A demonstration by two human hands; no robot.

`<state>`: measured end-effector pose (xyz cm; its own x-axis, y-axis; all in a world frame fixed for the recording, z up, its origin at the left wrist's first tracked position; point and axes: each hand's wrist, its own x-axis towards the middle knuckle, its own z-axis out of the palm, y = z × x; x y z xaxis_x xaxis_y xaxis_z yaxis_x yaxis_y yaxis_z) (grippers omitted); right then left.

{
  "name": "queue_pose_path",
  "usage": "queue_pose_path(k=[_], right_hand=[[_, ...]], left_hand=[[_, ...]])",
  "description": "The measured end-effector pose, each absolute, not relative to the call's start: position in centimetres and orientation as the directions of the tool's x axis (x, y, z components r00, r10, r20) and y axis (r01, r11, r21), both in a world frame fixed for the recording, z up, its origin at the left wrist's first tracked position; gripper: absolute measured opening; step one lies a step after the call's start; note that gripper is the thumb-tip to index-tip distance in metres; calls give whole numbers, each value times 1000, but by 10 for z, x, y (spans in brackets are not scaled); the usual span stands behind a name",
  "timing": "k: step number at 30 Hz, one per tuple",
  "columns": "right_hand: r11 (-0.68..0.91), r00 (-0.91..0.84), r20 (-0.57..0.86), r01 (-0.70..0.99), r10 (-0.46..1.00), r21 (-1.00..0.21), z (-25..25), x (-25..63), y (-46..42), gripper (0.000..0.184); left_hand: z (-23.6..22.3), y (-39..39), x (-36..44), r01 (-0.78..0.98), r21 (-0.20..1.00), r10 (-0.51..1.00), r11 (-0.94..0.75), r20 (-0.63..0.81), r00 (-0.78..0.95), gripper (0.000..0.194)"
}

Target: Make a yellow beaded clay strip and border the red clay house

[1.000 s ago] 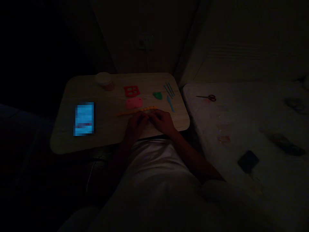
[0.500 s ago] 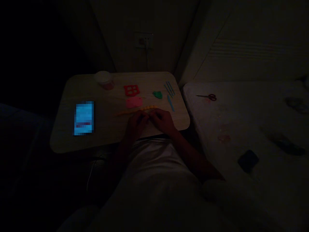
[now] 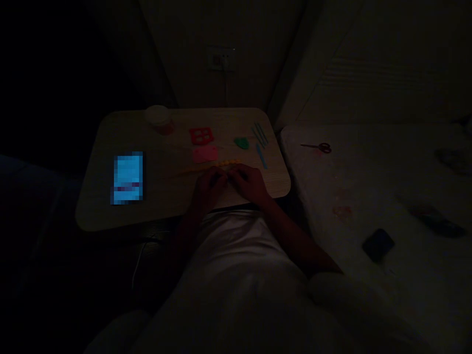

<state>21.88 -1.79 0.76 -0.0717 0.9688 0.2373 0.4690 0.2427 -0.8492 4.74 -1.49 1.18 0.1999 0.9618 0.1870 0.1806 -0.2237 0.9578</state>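
Note:
My left hand and my right hand meet at the near side of the small table, fingers curled and pinched together. Whatever is between the fingertips is too dark to make out. Just beyond them lies an orange strand, thin at its left end, with several bead-like orange lumps at its right. Behind it sit a pink flat piece and a red frame with square openings. A green lump lies to the right, near a light-blue plastic knife.
Several thin blue sticks lie at the table's back right. A tub with a pale lid stands at the back left, a lit blurred screen at the left. Scissors and a dark square object rest on the white bedding.
The view has shifted slightly, so the table sits a little higher in the picture. Both hands stay pinched together in nearly the same place; no object has visibly moved.

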Motion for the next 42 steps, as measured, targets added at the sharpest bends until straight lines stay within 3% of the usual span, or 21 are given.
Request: queue_pose_path(k=[42], right_hand=[[247,-77,240,470,968,-847,6,219,-16,29]], left_hand=[[10,-15,47,171,960,962,-220,184,201,14]])
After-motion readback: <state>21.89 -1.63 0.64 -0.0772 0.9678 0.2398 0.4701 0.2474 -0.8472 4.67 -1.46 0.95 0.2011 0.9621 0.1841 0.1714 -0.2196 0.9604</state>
